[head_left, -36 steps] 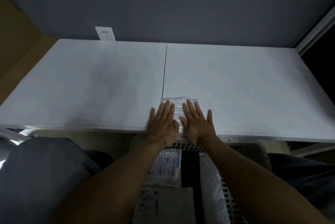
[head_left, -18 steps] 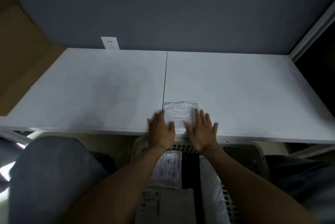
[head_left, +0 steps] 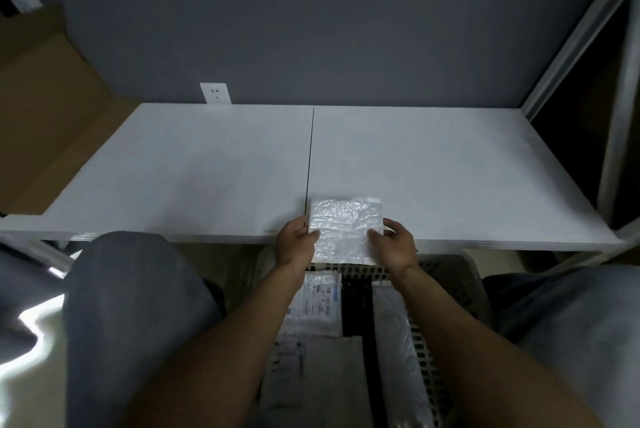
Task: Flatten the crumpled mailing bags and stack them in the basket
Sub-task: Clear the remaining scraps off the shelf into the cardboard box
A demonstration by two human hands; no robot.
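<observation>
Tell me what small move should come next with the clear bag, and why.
Probably draw the clear bag off the table edge and lower it into the basket. It looks flattened, the left hand and right hand pinch its side edges, and its near end overhangs the basket, where other bags lie.

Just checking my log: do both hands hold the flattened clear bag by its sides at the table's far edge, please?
Not quite: the head view shows the bag at the near edge of the table; the left hand and right hand do hold its sides.
</observation>
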